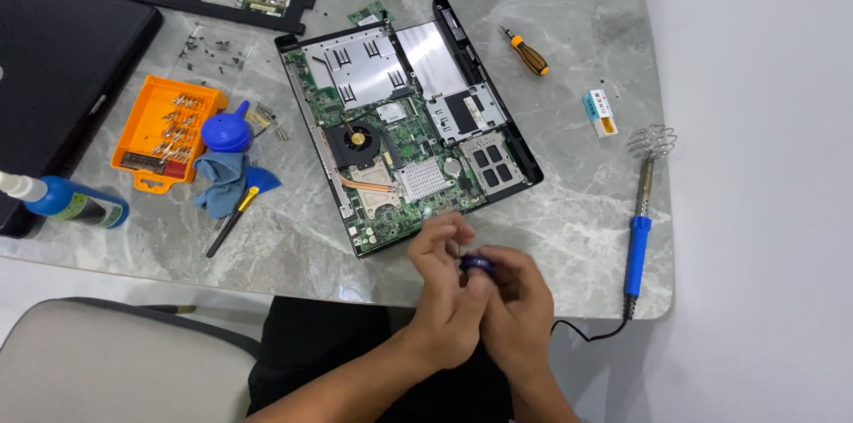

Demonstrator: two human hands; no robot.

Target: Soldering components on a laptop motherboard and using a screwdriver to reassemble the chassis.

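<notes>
Small dark blue round thing (475,262) pinched between fingertips of left hand (444,294) and right hand (518,303), both grasping it, near opened laptop (409,130).

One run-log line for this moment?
left hand: on small dark-blue object | right hand: holds it | opened laptop: just beyond hands

My left hand (442,285) and right hand (515,307) press together at the desk's near edge, fingers curled inward.
</notes>
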